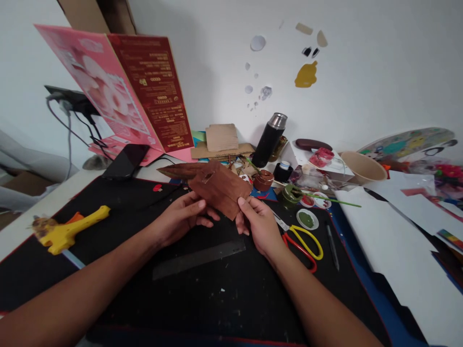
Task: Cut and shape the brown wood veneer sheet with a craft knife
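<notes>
Over the black mat (188, 303), a flat brown piece (220, 188), which looks like painted cardboard, is held up between both hands. A small slit or raised fold shows near its upper left, and a long pointed brown part stretches out to the left. My left hand (183, 214) grips its lower left edge, thumb on the near side and fingers partly beneath. The lower right corner is pinched by my right hand (258, 221), between thumb and curled fingers. A clear ruler (198, 260) lies flat below the hands.
Left lies a yellow glue gun (68, 231), with a phone (126, 161) behind. Scissors (304, 241), a black pen (333, 248) and a lid of green paint (307, 220) lie right. Paint jars (291, 195) and a black thermos (268, 140) stand behind, near a pink-red folder (152, 91).
</notes>
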`<state>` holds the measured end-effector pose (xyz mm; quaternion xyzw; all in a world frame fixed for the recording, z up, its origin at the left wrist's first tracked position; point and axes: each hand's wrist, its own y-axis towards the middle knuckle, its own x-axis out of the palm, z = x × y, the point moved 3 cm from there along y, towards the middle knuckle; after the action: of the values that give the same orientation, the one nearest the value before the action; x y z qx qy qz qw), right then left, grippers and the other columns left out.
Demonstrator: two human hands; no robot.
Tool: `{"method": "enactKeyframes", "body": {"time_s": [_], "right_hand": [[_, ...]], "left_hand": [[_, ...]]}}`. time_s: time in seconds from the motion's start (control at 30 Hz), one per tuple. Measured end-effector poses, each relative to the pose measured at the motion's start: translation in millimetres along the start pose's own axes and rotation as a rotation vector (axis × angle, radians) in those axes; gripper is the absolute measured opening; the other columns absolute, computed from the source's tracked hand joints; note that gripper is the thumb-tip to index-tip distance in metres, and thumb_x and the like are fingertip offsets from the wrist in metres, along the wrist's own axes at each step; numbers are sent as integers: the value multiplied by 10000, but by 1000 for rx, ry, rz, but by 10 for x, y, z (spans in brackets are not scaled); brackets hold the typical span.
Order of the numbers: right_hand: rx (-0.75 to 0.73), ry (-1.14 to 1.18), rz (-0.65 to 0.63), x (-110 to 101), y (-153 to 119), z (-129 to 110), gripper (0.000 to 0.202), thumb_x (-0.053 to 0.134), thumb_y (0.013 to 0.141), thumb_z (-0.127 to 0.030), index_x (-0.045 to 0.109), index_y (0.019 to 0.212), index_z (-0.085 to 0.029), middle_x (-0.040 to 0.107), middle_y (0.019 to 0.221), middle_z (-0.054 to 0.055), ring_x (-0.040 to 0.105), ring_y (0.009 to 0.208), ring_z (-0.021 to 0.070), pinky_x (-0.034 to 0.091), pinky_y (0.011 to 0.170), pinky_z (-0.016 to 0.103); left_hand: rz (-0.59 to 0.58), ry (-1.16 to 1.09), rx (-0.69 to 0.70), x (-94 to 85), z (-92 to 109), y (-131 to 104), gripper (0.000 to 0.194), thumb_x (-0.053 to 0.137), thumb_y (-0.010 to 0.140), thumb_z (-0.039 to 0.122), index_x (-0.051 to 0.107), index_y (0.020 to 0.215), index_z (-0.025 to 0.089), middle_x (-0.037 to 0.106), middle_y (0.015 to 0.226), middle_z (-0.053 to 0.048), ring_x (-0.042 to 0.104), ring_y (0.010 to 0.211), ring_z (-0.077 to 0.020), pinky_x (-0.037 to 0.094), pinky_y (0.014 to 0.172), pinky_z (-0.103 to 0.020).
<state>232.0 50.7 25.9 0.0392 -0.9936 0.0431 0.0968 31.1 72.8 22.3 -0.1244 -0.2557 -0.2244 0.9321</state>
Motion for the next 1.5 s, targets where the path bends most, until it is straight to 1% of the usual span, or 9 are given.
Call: {"method": "enactKeyframes", "body": {"time_s": [0.2,0.33,0.47,0.67,0.73,0.87,1.03,1.3,1.5], "right_hand": [[29,-6,-119,60,-24,28,387,724,906,-565,624,801,-206,637,611,-31,522,429,86,310,388,197],[-3,20,-103,27,-20,20,402,670,942,-595,646,843,-207,611,609,-38,472,432,82,311,392,203],[-29,-33,-99,14,-16,7,492,631,959,-630,565,725,-202,588,592,-30,441,431,71,287,401,208],[12,-106,-60,-2,-22,31,459,710,901,-637,600,788,-206,529,513,-63,427,407,77,286,392,205],[-1,-48,5,-43,-12,15,440,723,899,-621,613,794,-208,529,511,-62,422,408,79,283,386,205],[-13,93,123,-111,15,-37,412,805,838,-586,627,802,-216,532,525,-60,419,425,84,270,380,202],[20,91,113,-91,9,-39,421,826,822,-583,633,770,-213,543,535,-43,432,433,88,289,381,209],[42,46,86,-50,-10,11,443,783,853,-614,625,753,-212,560,545,-32,460,434,92,303,386,216],[10,-75,26,-20,-23,18,456,709,897,-653,604,771,-227,560,538,-36,457,432,103,303,393,235]], "left_hand": [[165,89,66,-70,37,46,411,936,721,426,712,894,128,746,733,-50,704,618,-142,582,542,-205],[209,134,115,-164,98,68,380,912,738,422,676,860,151,697,654,-1,642,521,-113,494,435,-170],[179,219,106,-149,92,49,368,887,774,427,680,870,139,690,623,-11,613,478,-112,485,427,-182],[98,327,112,-35,62,13,416,794,862,539,683,911,142,693,659,-21,624,508,-126,495,458,-211],[158,291,160,-59,89,22,459,738,884,608,673,962,161,696,703,-16,634,535,-133,473,446,-212],[369,169,268,-176,170,48,444,702,910,584,688,985,146,640,666,1,574,498,-109,385,412,-203],[475,81,260,-249,196,68,328,638,963,484,690,934,161,594,655,10,563,512,-107,345,421,-211],[454,99,261,-269,202,56,335,622,971,499,684,952,171,598,669,8,555,523,-109,353,439,-217],[233,184,144,-127,168,23,461,604,954,624,658,1020,171,670,758,-30,611,560,-136,410,446,-223]]}}
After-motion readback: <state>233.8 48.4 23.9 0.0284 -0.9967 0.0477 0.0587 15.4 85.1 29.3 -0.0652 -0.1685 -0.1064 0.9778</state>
